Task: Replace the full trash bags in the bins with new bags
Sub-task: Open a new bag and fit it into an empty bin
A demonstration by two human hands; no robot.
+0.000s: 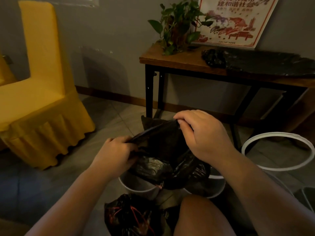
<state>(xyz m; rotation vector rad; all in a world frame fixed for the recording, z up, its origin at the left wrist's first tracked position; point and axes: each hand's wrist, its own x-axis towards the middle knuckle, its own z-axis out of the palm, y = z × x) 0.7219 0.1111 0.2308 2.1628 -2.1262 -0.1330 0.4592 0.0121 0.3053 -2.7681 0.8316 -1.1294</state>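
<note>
A black trash bag [160,142] is stretched between both hands above a white bin [136,186] on the floor. My left hand [115,154] pinches the bag's edge at the lower left. My right hand [202,135] grips the edge higher up, at the right. The bag's lower part hangs crumpled into the bin. A second white bin [214,193] sits just right of it, mostly hidden by the bag and my right arm. A tied black bag with red drawstrings [134,217] lies on the floor in front of my knee.
A white ring [279,151] lies on the floor at right. A wooden table [179,60] with black legs holds a potted plant [177,24], a poster and a roll of black bags [255,62]. A yellow covered chair [39,99] stands at left.
</note>
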